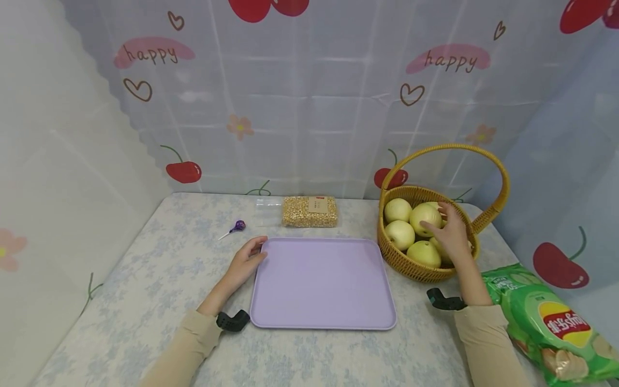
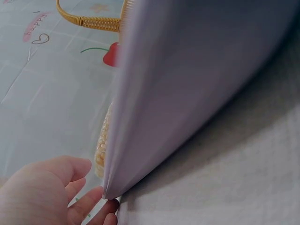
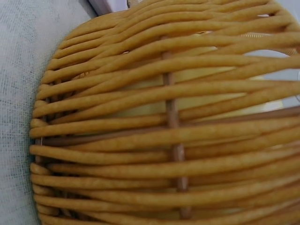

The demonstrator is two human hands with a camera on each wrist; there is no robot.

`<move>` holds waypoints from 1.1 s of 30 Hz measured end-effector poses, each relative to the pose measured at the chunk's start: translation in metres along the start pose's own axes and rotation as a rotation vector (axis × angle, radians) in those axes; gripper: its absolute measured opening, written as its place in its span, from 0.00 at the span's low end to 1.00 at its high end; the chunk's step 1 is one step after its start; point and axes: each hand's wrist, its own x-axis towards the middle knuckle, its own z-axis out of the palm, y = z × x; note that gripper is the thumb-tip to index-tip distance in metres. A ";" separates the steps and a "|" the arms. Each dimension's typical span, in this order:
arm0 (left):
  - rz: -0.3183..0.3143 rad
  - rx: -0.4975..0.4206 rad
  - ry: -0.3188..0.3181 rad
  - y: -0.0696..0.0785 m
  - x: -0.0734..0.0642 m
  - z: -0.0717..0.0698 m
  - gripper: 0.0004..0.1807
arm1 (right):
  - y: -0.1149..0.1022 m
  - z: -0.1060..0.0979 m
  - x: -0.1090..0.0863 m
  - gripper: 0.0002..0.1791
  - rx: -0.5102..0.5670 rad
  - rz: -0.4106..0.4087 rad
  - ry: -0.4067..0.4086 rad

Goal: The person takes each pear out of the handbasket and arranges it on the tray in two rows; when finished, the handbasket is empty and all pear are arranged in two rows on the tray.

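Observation:
In the head view my left hand (image 1: 245, 260) rests at the upper left corner of a lilac tray (image 1: 323, 285). The left wrist view has its fingers (image 2: 86, 204) touching that corner from the outside, thumb apart from them. My right hand (image 1: 452, 231) reaches into a wicker basket (image 1: 416, 273) of round yellow-green pears. Its thumb and fingers are spread over the right side of one pear (image 1: 423, 217), which sits among the others. The right wrist view is filled by the basket's woven side (image 3: 140, 136), which hides that hand.
Behind the tray lies a clear bag of yellow grains (image 1: 300, 212). A purple lollipop (image 1: 239, 226) lies to its left. A green bag of chips (image 1: 541, 317) lies beside my right forearm. The basket's tall handle (image 1: 450, 146) arches over the pears. A printed curtain (image 1: 309, 118) backs the table.

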 end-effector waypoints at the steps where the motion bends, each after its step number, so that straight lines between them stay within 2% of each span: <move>1: 0.000 0.000 -0.001 0.000 0.000 0.000 0.24 | 0.001 0.000 0.000 0.44 -0.014 0.007 -0.020; 5: 0.015 0.003 0.000 0.002 -0.001 0.000 0.24 | 0.004 0.002 0.002 0.49 -0.118 0.015 -0.085; 10: 0.006 0.003 -0.022 0.027 -0.008 -0.003 0.25 | 0.008 0.003 0.004 0.52 -0.192 0.024 -0.084; 12: -0.006 0.009 -0.032 0.037 -0.011 -0.004 0.25 | 0.008 0.003 0.004 0.53 -0.185 0.041 -0.081; 14: -0.008 0.012 -0.031 0.039 -0.011 -0.004 0.25 | 0.007 0.003 0.003 0.54 -0.171 0.058 -0.078; 21: -0.006 0.017 -0.026 0.039 -0.012 -0.005 0.24 | 0.004 0.004 0.001 0.57 -0.074 0.085 -0.026; 28: 0.005 0.013 -0.020 0.038 -0.012 -0.005 0.24 | 0.000 0.005 0.000 0.55 0.011 0.074 0.074; 33: 0.007 0.009 -0.024 0.037 -0.011 -0.006 0.24 | -0.008 0.004 -0.002 0.55 0.058 0.093 0.109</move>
